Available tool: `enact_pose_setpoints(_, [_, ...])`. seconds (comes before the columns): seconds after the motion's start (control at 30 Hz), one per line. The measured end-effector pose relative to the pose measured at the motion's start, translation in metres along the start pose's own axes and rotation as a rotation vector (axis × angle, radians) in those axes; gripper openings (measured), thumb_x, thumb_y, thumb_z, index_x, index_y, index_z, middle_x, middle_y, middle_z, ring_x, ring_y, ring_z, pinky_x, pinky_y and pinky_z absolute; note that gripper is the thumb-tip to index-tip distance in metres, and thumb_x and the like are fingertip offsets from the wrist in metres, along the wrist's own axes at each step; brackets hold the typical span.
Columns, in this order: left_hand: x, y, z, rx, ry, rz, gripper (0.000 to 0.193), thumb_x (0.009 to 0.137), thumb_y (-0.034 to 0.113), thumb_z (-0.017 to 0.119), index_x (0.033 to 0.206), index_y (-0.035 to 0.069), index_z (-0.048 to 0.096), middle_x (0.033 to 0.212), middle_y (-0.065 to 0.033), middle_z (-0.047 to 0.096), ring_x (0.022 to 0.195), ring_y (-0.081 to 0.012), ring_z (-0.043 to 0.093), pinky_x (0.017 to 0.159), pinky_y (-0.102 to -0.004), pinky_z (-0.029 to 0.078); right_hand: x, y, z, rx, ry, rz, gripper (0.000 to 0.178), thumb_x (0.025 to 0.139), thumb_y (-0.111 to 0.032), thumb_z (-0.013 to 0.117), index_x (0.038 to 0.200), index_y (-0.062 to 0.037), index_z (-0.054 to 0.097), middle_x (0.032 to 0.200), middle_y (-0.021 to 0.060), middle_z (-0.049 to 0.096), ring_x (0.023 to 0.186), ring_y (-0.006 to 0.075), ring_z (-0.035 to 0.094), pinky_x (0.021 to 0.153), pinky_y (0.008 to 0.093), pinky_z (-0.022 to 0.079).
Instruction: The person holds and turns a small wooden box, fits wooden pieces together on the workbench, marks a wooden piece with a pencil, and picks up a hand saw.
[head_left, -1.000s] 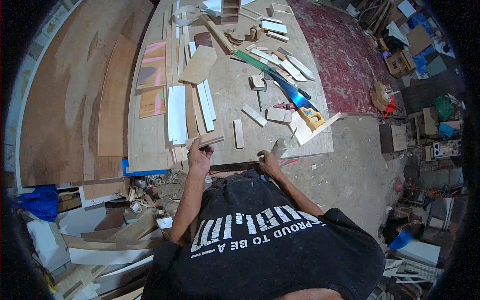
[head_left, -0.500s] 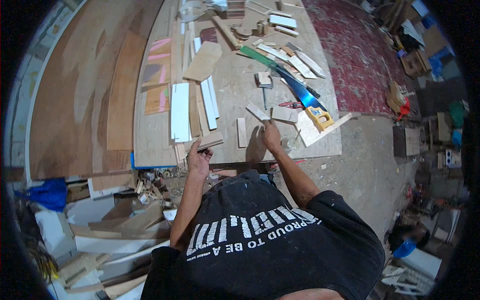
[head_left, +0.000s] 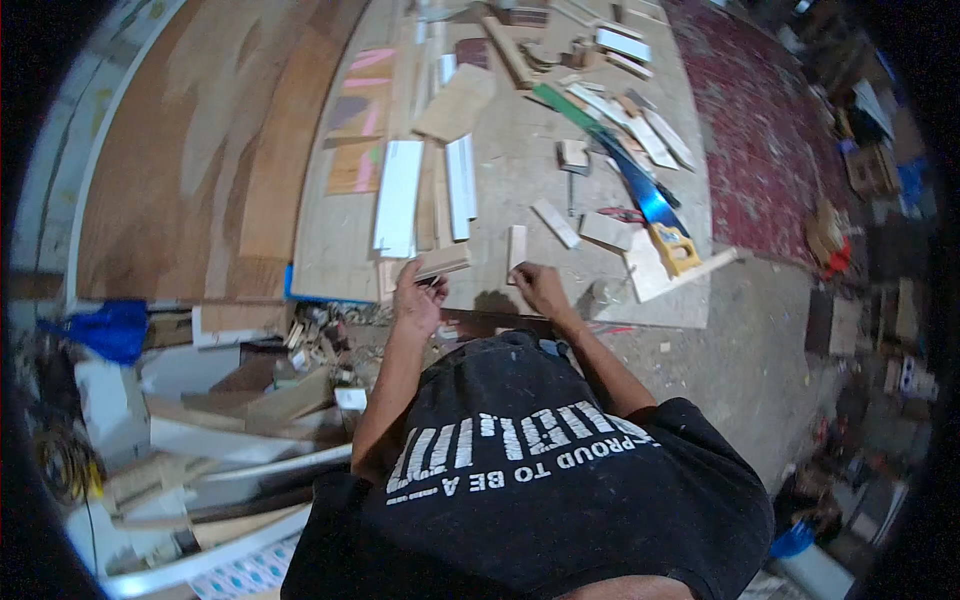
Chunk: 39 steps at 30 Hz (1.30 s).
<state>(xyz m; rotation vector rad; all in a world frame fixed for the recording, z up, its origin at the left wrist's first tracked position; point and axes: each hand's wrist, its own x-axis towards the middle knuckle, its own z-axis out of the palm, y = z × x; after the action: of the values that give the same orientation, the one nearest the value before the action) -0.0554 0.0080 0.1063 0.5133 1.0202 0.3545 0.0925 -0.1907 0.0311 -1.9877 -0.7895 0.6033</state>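
Between the narrowed fingers of your left hand (head_left: 418,304), you held a short, rectangular, tan wooden block (head_left: 443,262). To its right, the fingertips of your right hand (head_left: 543,290) met the near end of a narrow, pale wooden strip (head_left: 517,242); whether they gripped it, I could not tell. Just beyond those fingertips lay a slanted, pale wooden batten (head_left: 555,223). Beside your right hand stood a clear, round container (head_left: 607,291), and farther right of the fingers lay a yellow-handled, blue-bladed handsaw (head_left: 675,248). Beyond your left fingers lay a long, white, rectangular board (head_left: 400,195).
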Motion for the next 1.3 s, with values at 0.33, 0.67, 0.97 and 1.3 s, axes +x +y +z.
enact_pose_setpoints(0.33, [-0.005, -0.009, 0.049, 0.293, -0.188, -0.080, 0.033, 0.085, 0.028, 0.071, 0.106, 0.006, 0.059, 0.087, -0.0074, 0.064, 0.073, -0.0198, 0.064, 0.062, -0.0302, 0.054, -0.054, -0.082, -0.048, 0.326, 0.268, -0.037, 0.055, 0.079, -0.026, 0.079, 0.126, -0.0036, 0.060, 0.100, 0.0113, 0.066, 0.079, 0.0202, 0.062, 0.076, 0.0336, 0.053])
enact_pose_setpoints(0.67, [-0.019, -0.041, 0.106, 0.403, -0.463, -0.087, 0.031, 0.085, 0.023, 0.073, 0.103, 0.000, 0.063, 0.091, -0.0125, 0.068, 0.071, -0.0207, 0.068, 0.059, -0.0311, 0.055, -0.059, -0.077, -0.092, 0.155, 0.232, 0.034, 0.043, 0.081, -0.021, 0.080, 0.113, 0.0013, 0.062, 0.095, 0.0123, 0.069, 0.082, 0.0179, 0.068, 0.072, 0.0309, 0.056])
enact_pose_setpoints(0.97, [-0.035, -0.091, 0.133, 0.326, -0.378, -0.034, 0.035, 0.085, 0.027, 0.073, 0.102, -0.001, 0.063, 0.086, -0.0110, 0.067, 0.068, -0.0198, 0.066, 0.062, -0.0312, 0.055, -0.063, -0.042, -0.145, 0.233, 0.143, -0.082, 0.042, 0.080, -0.025, 0.080, 0.108, 0.0012, 0.064, 0.093, 0.0138, 0.067, 0.083, 0.0220, 0.065, 0.073, 0.0339, 0.052])
enact_pose_setpoints(1.3, [-0.057, -0.121, 0.128, 0.171, -0.081, 0.147, 0.028, 0.086, 0.027, 0.071, 0.100, 0.005, 0.061, 0.085, -0.0062, 0.065, 0.068, -0.0173, 0.064, 0.057, -0.0292, 0.052, -0.031, 0.110, -0.257, 0.050, 0.400, 0.185, 0.026, 0.088, -0.021, 0.065, 0.100, 0.0017, 0.070, 0.090, 0.0160, 0.072, 0.080, 0.0261, 0.070, 0.073, 0.0368, 0.054])
